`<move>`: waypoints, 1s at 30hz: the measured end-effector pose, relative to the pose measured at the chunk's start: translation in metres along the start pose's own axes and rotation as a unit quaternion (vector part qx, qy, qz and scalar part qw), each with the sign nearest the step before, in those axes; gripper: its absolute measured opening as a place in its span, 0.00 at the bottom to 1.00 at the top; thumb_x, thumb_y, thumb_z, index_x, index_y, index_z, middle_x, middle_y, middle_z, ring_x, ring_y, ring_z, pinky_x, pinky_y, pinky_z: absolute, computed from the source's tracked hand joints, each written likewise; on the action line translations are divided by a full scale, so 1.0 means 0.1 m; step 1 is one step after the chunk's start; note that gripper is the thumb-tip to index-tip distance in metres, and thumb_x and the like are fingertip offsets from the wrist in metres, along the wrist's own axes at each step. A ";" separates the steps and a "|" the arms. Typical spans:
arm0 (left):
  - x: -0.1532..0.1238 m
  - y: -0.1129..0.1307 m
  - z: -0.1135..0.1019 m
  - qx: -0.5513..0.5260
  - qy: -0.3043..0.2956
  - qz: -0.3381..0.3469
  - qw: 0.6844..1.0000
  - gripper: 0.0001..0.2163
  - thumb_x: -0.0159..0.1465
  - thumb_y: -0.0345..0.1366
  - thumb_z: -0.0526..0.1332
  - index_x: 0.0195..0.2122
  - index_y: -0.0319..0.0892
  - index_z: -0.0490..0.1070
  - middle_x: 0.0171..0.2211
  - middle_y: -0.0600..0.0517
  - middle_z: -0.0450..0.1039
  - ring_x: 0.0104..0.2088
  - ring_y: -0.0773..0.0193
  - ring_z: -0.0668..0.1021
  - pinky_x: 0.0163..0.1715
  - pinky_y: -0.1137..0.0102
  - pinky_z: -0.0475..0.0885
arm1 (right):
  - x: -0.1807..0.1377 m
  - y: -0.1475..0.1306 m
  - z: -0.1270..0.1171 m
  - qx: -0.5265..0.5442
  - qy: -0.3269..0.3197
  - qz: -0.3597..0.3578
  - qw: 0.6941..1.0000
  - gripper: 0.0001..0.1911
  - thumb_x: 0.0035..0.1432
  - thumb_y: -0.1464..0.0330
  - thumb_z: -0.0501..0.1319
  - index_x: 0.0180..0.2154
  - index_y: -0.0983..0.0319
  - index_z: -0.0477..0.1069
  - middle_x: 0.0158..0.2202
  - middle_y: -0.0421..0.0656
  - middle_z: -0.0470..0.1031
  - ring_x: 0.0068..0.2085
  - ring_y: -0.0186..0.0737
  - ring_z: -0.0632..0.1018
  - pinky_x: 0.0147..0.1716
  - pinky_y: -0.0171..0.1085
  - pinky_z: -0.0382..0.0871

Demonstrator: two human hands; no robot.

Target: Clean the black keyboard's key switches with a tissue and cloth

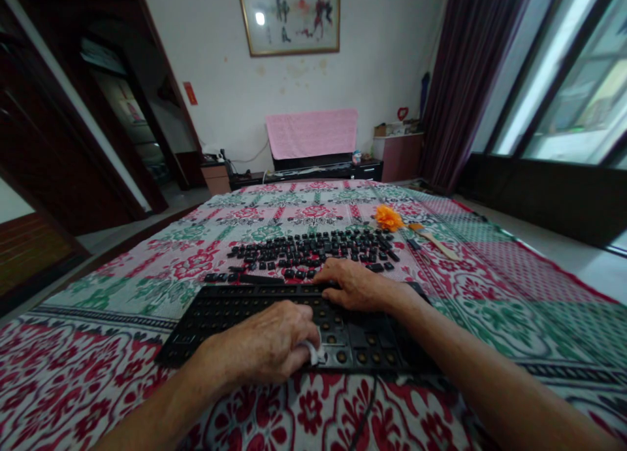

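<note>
A black keyboard (360, 327) with its keycaps taken off lies flat in front of me, its round switch seats showing. My left hand (274, 340) is closed on a small white wipe (312, 353), cloth or tissue, pressed against the lower middle of the keyboard. At the keyboard's far edge rests my right hand (350, 282), fingers bent over the rim; the fingertips are partly hidden, so whether they grip it is unclear. Just beyond, several loose black keycaps (308, 245) lie spread in rows. A long space bar (262, 279) sits close to the keyboard's back edge.
A patterned red, green and white cloth (196, 261) covers the surface. Right of the keycaps lie an orange ruffled flower-like thing (388, 217) and a brush with a pale wooden handle (441, 245). A thin black cable (367, 405) runs toward me from the keyboard.
</note>
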State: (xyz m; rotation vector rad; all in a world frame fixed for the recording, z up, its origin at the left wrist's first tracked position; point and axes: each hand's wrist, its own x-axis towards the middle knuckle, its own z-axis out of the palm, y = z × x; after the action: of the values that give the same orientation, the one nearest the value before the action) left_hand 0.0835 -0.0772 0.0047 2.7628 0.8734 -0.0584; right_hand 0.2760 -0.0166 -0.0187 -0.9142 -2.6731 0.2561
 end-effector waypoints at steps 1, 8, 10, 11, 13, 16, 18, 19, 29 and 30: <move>-0.03 -0.02 -0.02 -0.001 -0.005 -0.005 1.000 0.08 0.56 0.31 0.52 0.33 0.44 0.69 0.30 0.53 0.66 0.33 0.68 0.68 0.35 0.74 0.62 | 0.00 0.00 0.00 -0.002 -0.001 -0.001 1.000 0.15 0.50 0.72 0.54 0.42 0.63 0.68 0.37 0.46 0.69 0.40 0.39 0.68 0.39 0.37 0.60; 0.00 -0.01 -0.02 -0.009 0.023 0.005 1.000 0.08 0.58 0.32 0.51 0.34 0.43 0.68 0.30 0.53 0.65 0.32 0.69 0.68 0.32 0.75 0.61 | 0.00 0.01 0.01 -0.006 0.003 -0.004 1.000 0.15 0.50 0.73 0.54 0.42 0.63 0.68 0.37 0.46 0.69 0.39 0.40 0.68 0.39 0.37 0.60; 0.08 0.06 0.04 0.004 0.029 0.021 0.999 0.08 0.59 0.32 0.50 0.34 0.42 0.68 0.30 0.52 0.65 0.31 0.69 0.68 0.31 0.75 0.61 | 0.01 0.01 0.01 -0.002 0.003 -0.008 1.000 0.15 0.50 0.73 0.54 0.42 0.63 0.68 0.36 0.46 0.70 0.39 0.40 0.68 0.39 0.37 0.60; 0.10 0.08 0.07 0.012 0.032 0.018 0.999 0.09 0.59 0.32 0.49 0.34 0.42 0.68 0.30 0.52 0.65 0.31 0.69 0.68 0.30 0.75 0.62 | 0.01 0.01 0.01 -0.001 0.004 -0.008 1.000 0.15 0.50 0.73 0.54 0.42 0.63 0.68 0.36 0.46 0.70 0.39 0.40 0.68 0.39 0.37 0.60; 0.11 0.11 0.10 0.021 0.026 0.013 0.999 0.09 0.60 0.33 0.48 0.34 0.42 0.67 0.31 0.51 0.64 0.30 0.69 0.68 0.30 0.74 0.62 | 0.01 0.01 0.01 -0.001 0.003 -0.006 1.000 0.15 0.50 0.73 0.54 0.42 0.62 0.68 0.37 0.46 0.70 0.39 0.40 0.68 0.39 0.37 0.60; 0.04 0.09 0.05 0.027 0.010 -0.002 1.000 0.08 0.60 0.33 0.48 0.34 0.42 0.67 0.31 0.51 0.65 0.32 0.68 0.68 0.33 0.73 0.62 | 0.00 0.01 0.01 -0.005 0.002 -0.003 1.000 0.15 0.50 0.73 0.54 0.42 0.62 0.68 0.37 0.46 0.69 0.39 0.40 0.68 0.39 0.37 0.60; -0.01 0.06 0.00 0.032 0.000 -0.012 0.999 0.08 0.59 0.32 0.49 0.33 0.42 0.67 0.31 0.52 0.65 0.33 0.67 0.68 0.34 0.73 0.62 | 0.00 0.02 0.01 -0.008 0.002 -0.003 1.000 0.15 0.50 0.73 0.54 0.42 0.63 0.68 0.37 0.46 0.69 0.39 0.40 0.68 0.39 0.37 0.60; -0.03 0.05 -0.01 0.034 -0.003 -0.016 0.999 0.07 0.59 0.31 0.49 0.33 0.43 0.67 0.30 0.52 0.65 0.33 0.67 0.68 0.34 0.73 0.62 | 0.00 0.02 0.01 -0.009 0.002 -0.003 1.000 0.15 0.50 0.72 0.54 0.41 0.63 0.69 0.37 0.46 0.69 0.39 0.40 0.68 0.39 0.37 0.60; 0.06 0.17 0.05 0.023 0.000 0.025 0.999 0.08 0.60 0.32 0.49 0.34 0.43 0.67 0.30 0.52 0.65 0.31 0.69 0.68 0.31 0.74 0.62 | 0.00 0.03 0.03 -0.003 0.004 -0.005 1.000 0.17 0.50 0.72 0.54 0.43 0.62 0.67 0.38 0.46 0.69 0.40 0.40 0.68 0.40 0.37 0.60; 0.03 0.15 0.03 0.025 -0.005 0.021 0.999 0.08 0.59 0.32 0.49 0.34 0.43 0.67 0.30 0.52 0.65 0.31 0.69 0.68 0.32 0.74 0.63 | 0.00 0.03 0.03 -0.003 0.003 -0.005 1.000 0.16 0.50 0.72 0.54 0.43 0.62 0.68 0.38 0.46 0.69 0.40 0.40 0.68 0.40 0.37 0.60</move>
State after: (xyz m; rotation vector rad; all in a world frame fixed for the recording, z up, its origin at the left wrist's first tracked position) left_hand 0.0950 -0.0883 0.0044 2.8228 0.8228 -0.0876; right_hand 0.2766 -0.0144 -0.0223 -0.9025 -2.6740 0.2445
